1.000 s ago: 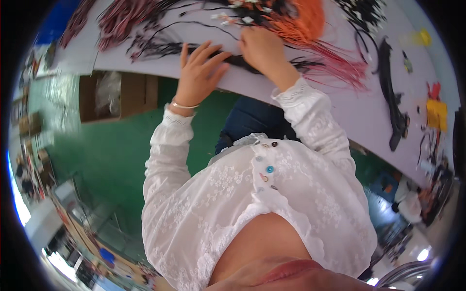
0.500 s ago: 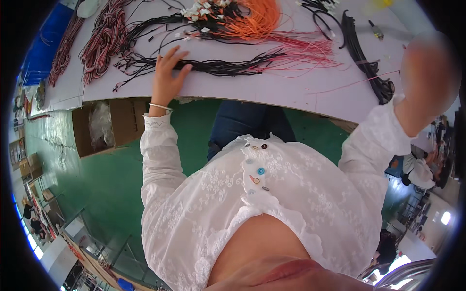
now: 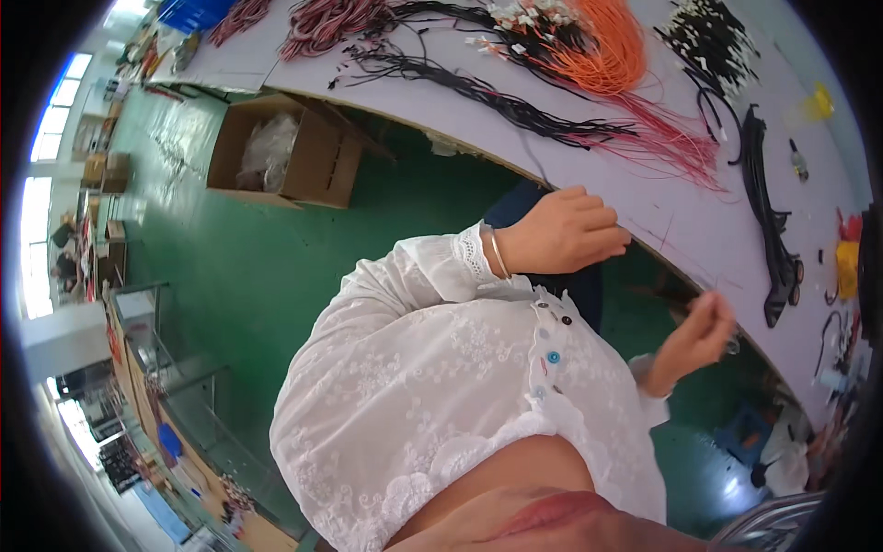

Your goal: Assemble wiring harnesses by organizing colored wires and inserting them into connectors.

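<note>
My left hand (image 3: 572,232), with a bracelet at the wrist, is in front of the table's near edge with its fingers bent and pressed together. What is between its fingertips, if anything, is hidden. To its right and a little nearer, my right hand (image 3: 701,339) is slightly blurred, its fingers drawn together at the tips; I cannot make out anything in them. Faint thin red strands (image 3: 664,232) show on the tabletop between and beyond the hands. Past them lies a long bundle of black-sleeved wires (image 3: 487,97) with loose red ends (image 3: 676,147), touched by neither hand.
The pale table (image 3: 635,198) also bears orange wires (image 3: 602,46) with white connectors, red-and-black coils (image 3: 336,26), black cables (image 3: 759,202) and white-tipped black leads (image 3: 708,41). An open cardboard box (image 3: 317,161) stands on the green floor at left. A blue stool (image 3: 743,432) is at right.
My left hand has left the black wire bundle and come back past the table edge. My right hand has dropped from the far right toward it. The view has turned and shifted.
</note>
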A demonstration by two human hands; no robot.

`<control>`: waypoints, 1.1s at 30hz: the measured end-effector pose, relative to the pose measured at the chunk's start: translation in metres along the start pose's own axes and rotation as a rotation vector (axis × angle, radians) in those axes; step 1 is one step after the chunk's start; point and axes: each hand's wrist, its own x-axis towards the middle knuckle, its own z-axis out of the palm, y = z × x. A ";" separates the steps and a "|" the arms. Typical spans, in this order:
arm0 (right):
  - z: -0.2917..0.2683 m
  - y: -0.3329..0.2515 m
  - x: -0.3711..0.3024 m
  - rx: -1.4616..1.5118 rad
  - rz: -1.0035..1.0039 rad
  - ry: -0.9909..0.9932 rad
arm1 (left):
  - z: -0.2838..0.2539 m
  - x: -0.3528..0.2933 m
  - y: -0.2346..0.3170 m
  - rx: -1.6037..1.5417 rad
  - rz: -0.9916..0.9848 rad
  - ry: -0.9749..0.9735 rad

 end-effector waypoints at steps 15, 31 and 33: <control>0.051 0.016 0.045 1.376 0.658 -0.168 | -0.005 -0.113 0.023 -0.119 -0.614 -0.275; 0.101 -0.005 0.088 1.241 0.442 -0.350 | -0.014 -0.201 0.026 -0.142 -1.123 -0.175; 0.110 -0.006 0.089 1.263 0.461 -0.390 | -0.018 -0.198 0.027 -0.150 -1.177 -0.253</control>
